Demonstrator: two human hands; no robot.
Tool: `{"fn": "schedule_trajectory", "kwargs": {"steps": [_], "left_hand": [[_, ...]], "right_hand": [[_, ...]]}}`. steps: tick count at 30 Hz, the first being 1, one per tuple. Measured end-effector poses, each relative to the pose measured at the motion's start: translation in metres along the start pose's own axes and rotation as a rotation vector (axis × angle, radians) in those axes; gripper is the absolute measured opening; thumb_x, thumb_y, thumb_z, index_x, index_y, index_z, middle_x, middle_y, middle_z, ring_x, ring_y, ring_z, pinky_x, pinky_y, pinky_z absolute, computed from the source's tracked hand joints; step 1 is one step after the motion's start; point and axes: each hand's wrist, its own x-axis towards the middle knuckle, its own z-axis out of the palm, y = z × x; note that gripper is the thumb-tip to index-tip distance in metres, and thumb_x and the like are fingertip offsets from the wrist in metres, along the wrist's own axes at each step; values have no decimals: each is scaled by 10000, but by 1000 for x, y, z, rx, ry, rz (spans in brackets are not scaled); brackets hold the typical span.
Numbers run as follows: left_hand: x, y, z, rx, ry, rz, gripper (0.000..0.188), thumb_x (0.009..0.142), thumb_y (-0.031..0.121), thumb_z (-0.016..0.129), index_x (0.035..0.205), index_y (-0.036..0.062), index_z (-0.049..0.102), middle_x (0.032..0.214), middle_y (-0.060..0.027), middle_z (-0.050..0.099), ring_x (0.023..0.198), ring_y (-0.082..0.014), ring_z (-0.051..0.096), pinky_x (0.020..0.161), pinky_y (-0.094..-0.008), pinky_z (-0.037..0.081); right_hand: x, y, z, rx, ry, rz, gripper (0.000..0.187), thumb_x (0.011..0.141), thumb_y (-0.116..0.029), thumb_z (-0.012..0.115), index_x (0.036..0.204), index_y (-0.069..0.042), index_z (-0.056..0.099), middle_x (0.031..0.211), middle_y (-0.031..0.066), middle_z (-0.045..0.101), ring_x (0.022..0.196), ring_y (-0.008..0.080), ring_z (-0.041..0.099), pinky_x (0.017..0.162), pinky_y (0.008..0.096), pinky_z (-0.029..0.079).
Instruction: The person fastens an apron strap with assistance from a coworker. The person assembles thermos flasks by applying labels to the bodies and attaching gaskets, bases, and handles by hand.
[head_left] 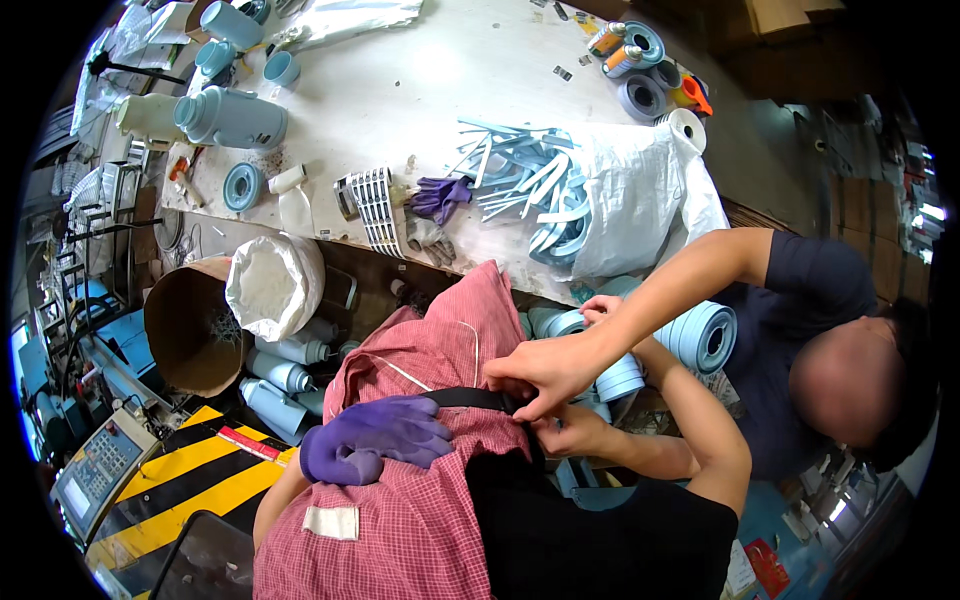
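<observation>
White workbench (350,120) spans the top of the frame. Light-blue flask (240,118) on its side, upper left; white sack (635,190) spilling pale-blue strips (545,180), upper centre-right. Purple work glove (438,200) lying near the bench's front edge, left of the strips. Rolls, among them a grey roll (641,97), at upper right.

Below the bench, left of centre: brown cardboard drum (180,325) beside a white bag (275,290), light-blue flasks (280,372) under the bag. Control panel (98,478) at lower left, next to a yellow-and-black striped surface (190,480).

Centre and lower centre: red checked garment (400,535), black strap (465,398) across it at mid-frame. Left hand (380,440), purple-gloved, laid over the cloth just below the strap, fingers extended, nothing visible in its grasp. Right hand (600,308), bare, near light-blue cylinders (690,335) right of centre; partly hidden by a co-worker's forearm (660,300), so cannot tell whether it grips anything. Co-worker's hands (548,375) meet at the strap's right end, fingers pinched there.
</observation>
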Motion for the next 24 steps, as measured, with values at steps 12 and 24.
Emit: {"fn": "schedule_trajectory", "kwargs": {"steps": [12,24], "left_hand": [[-12,-3,-5,17,32,8,502,952,351,509,1168,-59,703,1266,-202,673,1261,-378,597,1147,-527,342],[-5,2,-9,8,22,-52,507,936,360,533,1166,-60,703,1250,-205,679,1242,-384,609,1135,-525,360]], "right_hand": [[-46,-203,204,-848,-836,-469,461,781,-156,750,1059,0,416,738,188,593,681,359,619,592,456,449],[-24,-209,241,-716,-705,-519,530,708,-211,802,1027,-3,433,753,158,591,694,346,609,635,439,468]]}}
